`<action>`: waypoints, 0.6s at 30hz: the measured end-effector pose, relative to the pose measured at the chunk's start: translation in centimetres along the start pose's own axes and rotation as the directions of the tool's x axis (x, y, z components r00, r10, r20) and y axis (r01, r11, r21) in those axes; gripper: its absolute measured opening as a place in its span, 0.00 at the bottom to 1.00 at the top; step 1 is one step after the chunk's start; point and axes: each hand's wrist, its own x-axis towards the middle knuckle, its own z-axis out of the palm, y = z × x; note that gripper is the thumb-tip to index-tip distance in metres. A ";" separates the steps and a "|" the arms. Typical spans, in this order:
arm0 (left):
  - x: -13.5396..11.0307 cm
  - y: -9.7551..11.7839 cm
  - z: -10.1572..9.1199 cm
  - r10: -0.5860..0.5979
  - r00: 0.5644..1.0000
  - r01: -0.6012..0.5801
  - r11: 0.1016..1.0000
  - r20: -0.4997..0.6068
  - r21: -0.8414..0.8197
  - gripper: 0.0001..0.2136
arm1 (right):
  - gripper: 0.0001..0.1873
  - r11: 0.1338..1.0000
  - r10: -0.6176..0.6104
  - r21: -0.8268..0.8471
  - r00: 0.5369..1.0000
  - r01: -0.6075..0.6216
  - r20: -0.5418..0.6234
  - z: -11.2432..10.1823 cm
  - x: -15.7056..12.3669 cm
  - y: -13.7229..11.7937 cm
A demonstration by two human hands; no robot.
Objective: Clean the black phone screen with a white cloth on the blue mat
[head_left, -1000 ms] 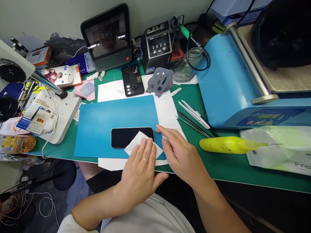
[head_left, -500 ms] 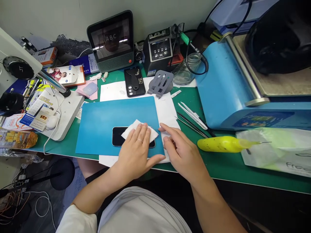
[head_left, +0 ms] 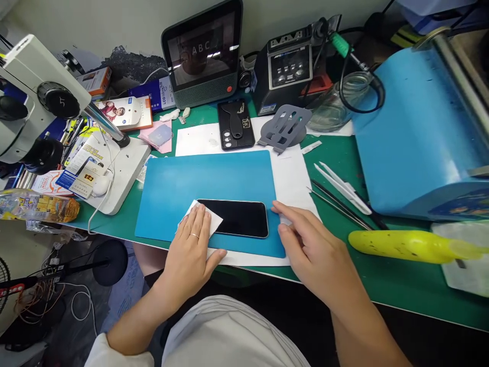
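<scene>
From my end: left hand (head_left: pixel 187 262) is palm down, fingers (head_left: pixel 197 221) extended side by side over a folded-looking white wipe (head_left: pixel 214 220), thumb splayed off toward me. Ring on one finger. Not pinching, just flat on top.

Right hand (head_left: pixel 278 217) sits just beside the blue mat's right edge, index and thumb part-curled with a gap between the tips. Something whitish shows there; can't tell if they're gripping it.

Smartphone (head_left: pixel 243 218) lies flat, face up, on the near right part of the blue mat (head_left: pixel 206 176), long side roughly along the mat's. Screen is plain glossy black, unlit; thin pale frame, rounded corners at the right end. Wipe covers its left end, so I can't see that part.

Mat is on white paper (head_left: pixel 292 178), all on the green bench (head_left: pixel 401 285). Past the mat: black phone case (head_left: pixel 225 117), camera rings showing, dark handled tool lying on it; next to it a grey slotted stand (head_left: pixel 287 127). Right: white-handled tools (head_left: pixel 340 184), dark tweezers (head_left: pixel 338 204), yellow squeeze bottle (head_left: pixel 401 245) on its side. Microscope (head_left: pixel 57 92) left; back row: smart display (head_left: pixel 206 48) reading "ABC", soldering station (head_left: pixel 284 71), glass jar (head_left: pixel 332 109).
</scene>
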 end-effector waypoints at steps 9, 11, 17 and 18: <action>-1.3 2.8 0.4 0.002 1.000 0.000 0.997 -0.016 0.079 0.35 | 0.21 1.000 -0.022 -0.003 1.000 0.022 -0.018 0.0 0.2 -0.2; -0.7 3.5 0.5 0.055 0.998 -0.054 0.995 -0.011 0.080 0.34 | 0.22 1.000 -0.031 0.003 0.999 0.031 -0.031 0.0 0.3 -0.3; 2.9 5.8 1.0 0.217 0.975 -0.217 0.976 -0.037 0.012 0.36 | 0.22 0.997 -0.055 0.044 0.995 0.060 -0.089 0.0 0.6 -0.1; 3.6 6.1 1.1 0.222 0.974 -0.222 0.975 -0.054 0.005 0.37 | 0.22 0.997 -0.055 0.049 0.994 0.059 -0.092 0.0 0.6 0.0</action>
